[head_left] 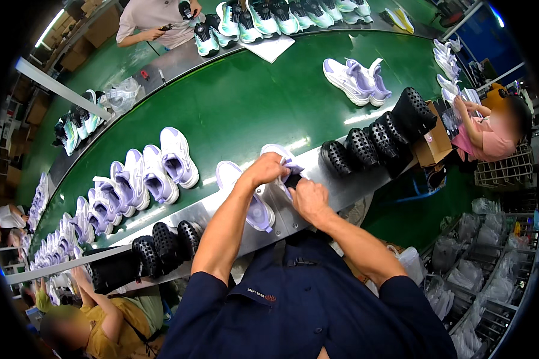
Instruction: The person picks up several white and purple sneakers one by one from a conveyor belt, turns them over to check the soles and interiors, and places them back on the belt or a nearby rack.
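A white and lilac sneaker [273,149] stands on the metal edge in front of me, its toe pointing away. My left hand [268,170] is closed on its upper near the tongue. At the shoe's dark opening, my right hand [310,197] is closed with its fingers curled on the collar; the fingertips are partly hidden. Beside it on the left sits a second white and lilac sneaker [259,214], partly covered by my left forearm.
Left along the green belt [239,96] runs a row of white-lilac sneakers [175,157]. Another pair [358,81] lies at the far right. Black studded forms [360,146] line the metal ledge [341,173]. Mint-and-black sneakers [262,17] stand across the belt. Co-workers sit on both sides.
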Tool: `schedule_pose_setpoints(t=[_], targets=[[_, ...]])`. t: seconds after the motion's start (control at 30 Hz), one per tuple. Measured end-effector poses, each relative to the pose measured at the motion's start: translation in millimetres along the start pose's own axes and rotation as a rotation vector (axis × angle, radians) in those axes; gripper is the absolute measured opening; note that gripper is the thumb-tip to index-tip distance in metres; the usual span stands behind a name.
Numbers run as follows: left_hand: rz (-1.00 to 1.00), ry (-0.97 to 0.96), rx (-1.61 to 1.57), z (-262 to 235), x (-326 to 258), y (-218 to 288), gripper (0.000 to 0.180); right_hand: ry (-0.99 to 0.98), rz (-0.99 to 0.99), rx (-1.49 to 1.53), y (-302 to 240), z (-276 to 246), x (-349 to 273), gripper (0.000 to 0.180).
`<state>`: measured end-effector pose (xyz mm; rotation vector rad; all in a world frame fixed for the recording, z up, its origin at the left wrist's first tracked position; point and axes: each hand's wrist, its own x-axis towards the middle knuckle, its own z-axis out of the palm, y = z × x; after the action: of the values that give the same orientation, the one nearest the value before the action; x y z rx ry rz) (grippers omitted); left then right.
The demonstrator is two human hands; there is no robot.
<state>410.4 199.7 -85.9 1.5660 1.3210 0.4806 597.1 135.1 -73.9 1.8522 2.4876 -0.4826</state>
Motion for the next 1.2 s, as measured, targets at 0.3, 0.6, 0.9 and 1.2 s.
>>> schedule_pose_setpoints(t=[0.3, 0.6, 0.9, 1.2], targets=[[-0.268, 0.379, 0.031, 87, -60, 23, 0.107, -0.019, -0.126, 0.369, 43, 1, 0, 0.044], [-0.391, 0.715, 0.117, 108, -45, 9, 0.058, -0.004, -0.067, 0.149, 35, 41, 42, 0.039], [-0.413, 0.965, 0.036, 109, -152, -47, 0.044, -0.155, -0.222, 0.061, 29, 35, 38, 0.037], [-0.269, 1.168, 0.234, 55, -248, 3, 0.022, -0.562, -0.149, 0.198, 38, -61, 5, 0.045]])
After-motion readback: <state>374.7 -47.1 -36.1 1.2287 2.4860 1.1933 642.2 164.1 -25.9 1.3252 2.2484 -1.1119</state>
